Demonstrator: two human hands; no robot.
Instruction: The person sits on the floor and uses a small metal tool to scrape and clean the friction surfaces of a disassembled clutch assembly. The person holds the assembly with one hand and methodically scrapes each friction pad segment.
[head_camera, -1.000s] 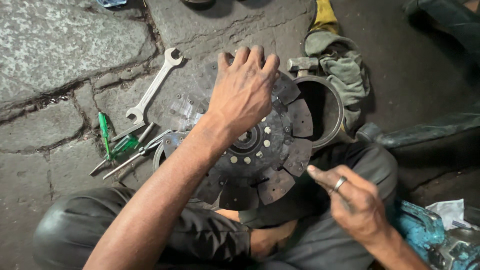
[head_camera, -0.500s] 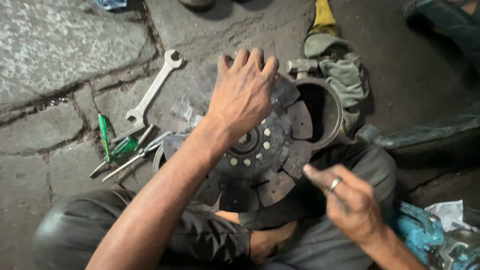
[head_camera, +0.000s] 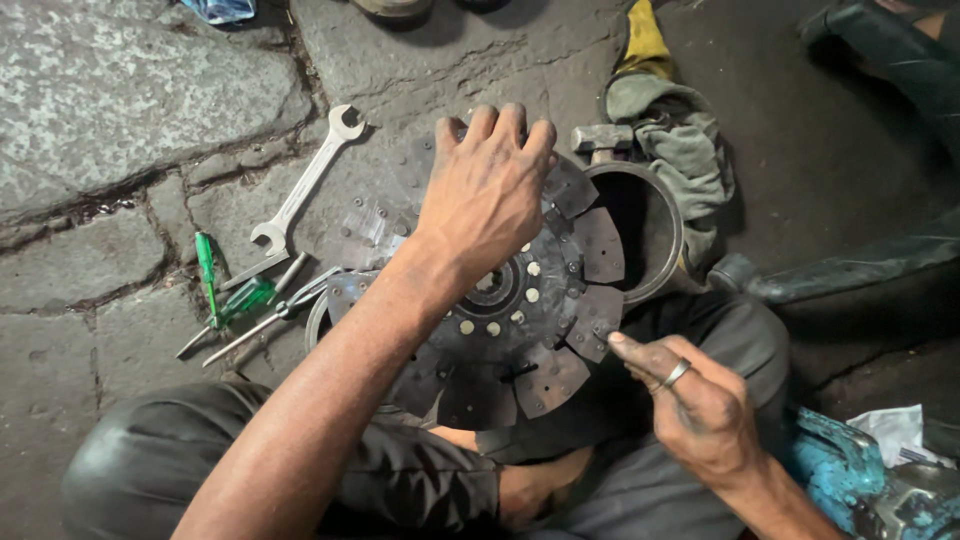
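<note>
The left hand (head_camera: 490, 195) hides the clutch disc's (head_camera: 540, 330) far edge.

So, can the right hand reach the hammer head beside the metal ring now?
Probably yes: the right hand seems free, and the hammer head lies uncovered beyond the clutch disc.
</note>
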